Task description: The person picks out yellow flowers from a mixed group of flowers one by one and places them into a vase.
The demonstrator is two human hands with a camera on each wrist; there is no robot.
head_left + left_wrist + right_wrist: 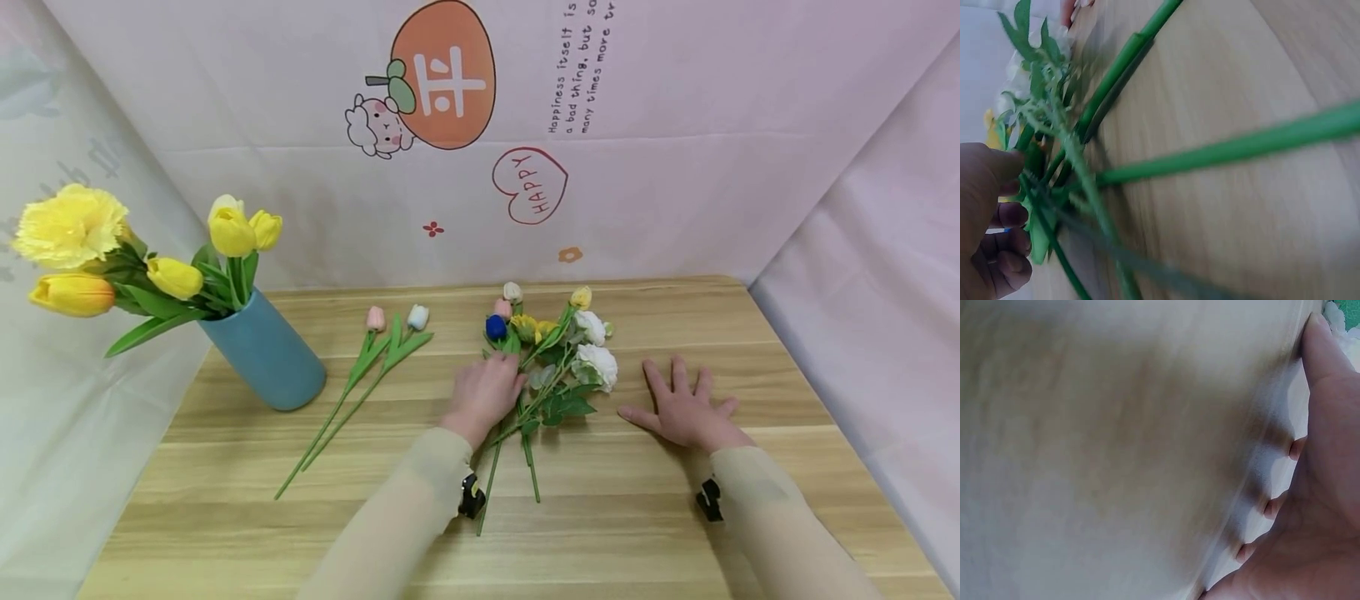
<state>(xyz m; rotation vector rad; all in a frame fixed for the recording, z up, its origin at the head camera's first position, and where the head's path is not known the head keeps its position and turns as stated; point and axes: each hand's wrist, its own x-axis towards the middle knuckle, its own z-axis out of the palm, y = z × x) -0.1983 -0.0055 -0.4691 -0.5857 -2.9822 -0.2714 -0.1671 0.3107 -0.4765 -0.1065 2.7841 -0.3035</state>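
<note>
My left hand [486, 392] reaches into the loose pile of artificial flowers, just below a blue tulip [496, 327]. In the left wrist view its curled fingers and thumb pinch among the green stems [1054, 240]; which flower the pinched stem belongs to I cannot tell. Beside the blue head lie a pink tulip [502, 309], yellow flowers [525, 327] and white blooms [596, 367] with leafy stems. To the right of the pile, my right hand [684, 412] rests on the wooden table [600, 533] with fingers spread, its thumb pointing toward the white blooms.
A blue vase [273, 358] holding yellow tulips and a ruffled yellow flower [72, 227] leans at the left. Between it and the pile lie a pink tulip [376, 318] and a pale blue-white tulip [418, 317]. A printed white cloth [300, 208] hangs behind the table.
</note>
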